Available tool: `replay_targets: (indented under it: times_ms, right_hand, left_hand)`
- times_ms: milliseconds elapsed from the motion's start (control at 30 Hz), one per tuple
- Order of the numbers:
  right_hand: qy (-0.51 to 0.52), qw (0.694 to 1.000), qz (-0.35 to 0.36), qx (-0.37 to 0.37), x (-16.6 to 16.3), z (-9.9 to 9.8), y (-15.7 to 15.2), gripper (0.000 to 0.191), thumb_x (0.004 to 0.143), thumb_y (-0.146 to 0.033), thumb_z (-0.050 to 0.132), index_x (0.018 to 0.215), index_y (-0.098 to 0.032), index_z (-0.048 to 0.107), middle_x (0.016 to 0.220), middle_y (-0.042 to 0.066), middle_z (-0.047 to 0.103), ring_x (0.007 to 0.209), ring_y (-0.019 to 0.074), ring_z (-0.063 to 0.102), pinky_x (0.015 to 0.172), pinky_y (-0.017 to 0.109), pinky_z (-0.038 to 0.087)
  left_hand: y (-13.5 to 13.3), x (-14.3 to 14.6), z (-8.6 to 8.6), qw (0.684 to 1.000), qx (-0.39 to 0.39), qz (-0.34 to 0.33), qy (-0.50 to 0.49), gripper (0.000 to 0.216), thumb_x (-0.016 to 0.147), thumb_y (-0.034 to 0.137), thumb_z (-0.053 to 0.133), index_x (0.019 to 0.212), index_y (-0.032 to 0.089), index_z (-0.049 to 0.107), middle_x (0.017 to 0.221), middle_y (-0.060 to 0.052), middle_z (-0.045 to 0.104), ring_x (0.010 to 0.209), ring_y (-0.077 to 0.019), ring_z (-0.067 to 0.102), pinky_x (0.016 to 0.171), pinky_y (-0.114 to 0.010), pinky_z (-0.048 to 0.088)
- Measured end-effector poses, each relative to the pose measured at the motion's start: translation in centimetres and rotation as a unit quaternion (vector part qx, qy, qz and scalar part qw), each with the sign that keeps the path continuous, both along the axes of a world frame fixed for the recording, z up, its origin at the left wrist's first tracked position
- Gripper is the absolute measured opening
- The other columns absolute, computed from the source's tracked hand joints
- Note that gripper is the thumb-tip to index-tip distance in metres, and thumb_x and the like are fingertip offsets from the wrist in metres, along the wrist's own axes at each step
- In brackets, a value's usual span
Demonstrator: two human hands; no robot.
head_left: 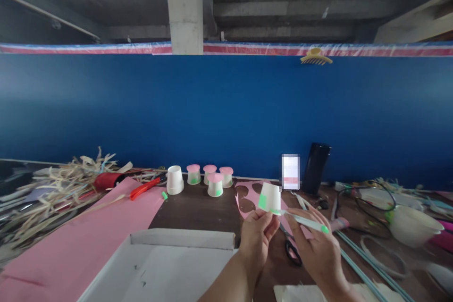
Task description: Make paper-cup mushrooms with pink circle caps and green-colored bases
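My left hand is closed on the rim of an upside-down white paper cup. Green patches show on the cup's left side and along its lower edge. Between the fingers of my right hand is a marker with a white barrel and a green end; its tip meets the cup near the lower rim. A small green cap lies on the table to the left. Behind stand several small cups with pink paper tops, one being the nearest pink-topped cup, and a plain stack of white cups.
Black-handled scissors lie beneath my hands. Cut pink paper lies behind them, near a propped phone. An open white box, a pink sheet and a red-handled cutter are left; a white bowl is right.
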State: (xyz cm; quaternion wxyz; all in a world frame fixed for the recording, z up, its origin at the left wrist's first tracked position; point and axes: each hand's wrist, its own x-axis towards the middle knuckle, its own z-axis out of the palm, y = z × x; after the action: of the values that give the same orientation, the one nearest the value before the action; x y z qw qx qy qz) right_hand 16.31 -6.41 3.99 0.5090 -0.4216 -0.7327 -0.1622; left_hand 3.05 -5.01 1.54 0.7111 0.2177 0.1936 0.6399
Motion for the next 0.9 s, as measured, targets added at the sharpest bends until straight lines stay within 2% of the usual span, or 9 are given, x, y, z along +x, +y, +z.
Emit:
replay_targets:
  times_ms: [667, 900]
  right_hand:
    - [-0.034, 0.999, 0.002, -0.032, 0.0, -0.3, 0.2, 0.019, 0.084, -0.037, 0.056, 0.091, -0.023, 0.067, 0.09, 0.003, 0.071, 0.087, 0.02, 0.065, 0.1, 0.044, 0.034]
    - [0.078, 0.995, -0.004, -0.059, 0.5, -0.2, 0.0, 0.02, 0.086, -0.036, 0.052, 0.094, -0.021, 0.063, 0.096, 0.006, 0.068, 0.094, 0.0217, 0.062, 0.087, 0.034, 0.045]
  left_hand:
    - [-0.2, 0.3, 0.0, 1.0, -0.007, -0.002, -0.014, 0.019, 0.064, 0.019, 0.078, 0.067, 0.013, 0.061, 0.07, -0.002, 0.064, 0.07, -0.0102, 0.062, 0.077, -0.024, 0.05]
    - [0.8, -0.3, -0.9, 0.993, -0.072, 0.032, -0.084, 0.016, 0.068, 0.016, 0.075, 0.076, 0.012, 0.062, 0.08, -0.006, 0.068, 0.077, -0.0138, 0.066, 0.08, -0.026, 0.053]
